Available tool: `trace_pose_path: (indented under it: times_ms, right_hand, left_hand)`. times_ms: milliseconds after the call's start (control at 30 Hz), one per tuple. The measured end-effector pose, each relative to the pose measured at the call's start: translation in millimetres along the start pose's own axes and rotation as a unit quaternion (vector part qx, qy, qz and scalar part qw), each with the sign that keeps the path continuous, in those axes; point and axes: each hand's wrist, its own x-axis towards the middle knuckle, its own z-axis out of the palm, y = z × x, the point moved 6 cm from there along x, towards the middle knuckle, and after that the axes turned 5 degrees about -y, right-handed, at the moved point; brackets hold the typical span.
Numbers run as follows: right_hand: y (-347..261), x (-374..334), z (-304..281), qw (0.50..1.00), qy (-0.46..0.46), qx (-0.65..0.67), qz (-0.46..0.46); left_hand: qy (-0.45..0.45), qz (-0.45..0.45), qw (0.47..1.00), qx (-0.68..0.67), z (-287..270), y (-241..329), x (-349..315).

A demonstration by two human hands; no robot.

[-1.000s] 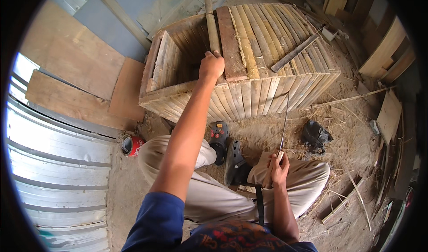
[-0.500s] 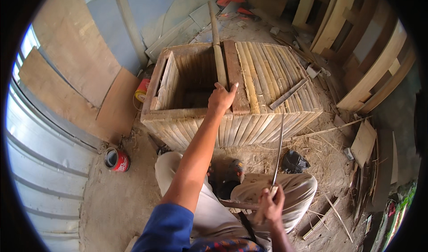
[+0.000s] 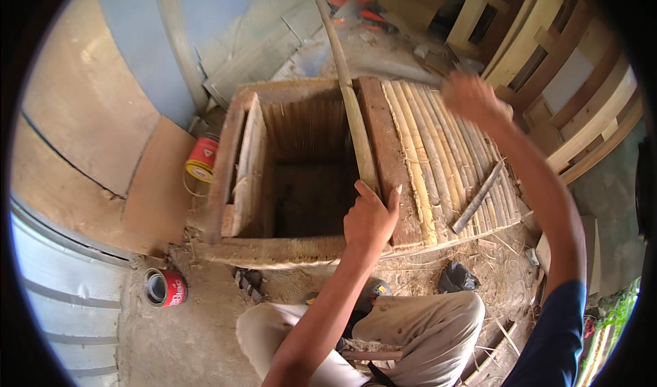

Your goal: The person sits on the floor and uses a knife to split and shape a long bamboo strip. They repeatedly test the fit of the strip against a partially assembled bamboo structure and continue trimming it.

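A wooden box (image 3: 236,175) stands in front of my knees, its left half an open dark hollow. Its right half is covered by a row of bamboo slats (image 3: 431,140). One long loose bamboo slat (image 3: 352,106) lies along the edge of the opening and sticks out past the far side. My left hand (image 3: 369,216) grips the near end of that slat at the box's front rim. My right hand (image 3: 472,96) is raised over the far right of the slat row, blurred, and I cannot make out anything in it.
A short bamboo piece (image 3: 479,195) lies loose on the slats. One red can (image 3: 203,158) stands left of the box, another (image 3: 166,288) on the ground near my left knee. Plywood sheets (image 3: 89,113), corrugated metal (image 3: 61,298) and wooden frames (image 3: 547,65) surround me.
My right hand has risen from my lap, where it held a thin tool, to above the slats. My left hand has slid to the near end of the long slat.
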Motion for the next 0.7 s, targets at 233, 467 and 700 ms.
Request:
trace_pose_path:
  times_ms: [233, 467, 700]
  right_hand:
    - [-96.6, 203.2, -36.9, 0.988, 0.118, -0.015, -0.097]
    - [-114.9, 236.5, -15.0, 0.973, 0.033, -0.101, -0.206]
    - [-120.2, 229.3, -1.3, 0.931, -0.047, -0.229, -0.28]
  left_hand:
    - [0.027, 0.001, 1.0, 0.012, 3.7, -2.5, 10.6]
    - [0.004, -0.021, 1.0, 0.003, -2.3, -0.4, 5.5]
    - [0.003, -0.056, 0.997, 0.051, 4.2, -3.3, 8.9]
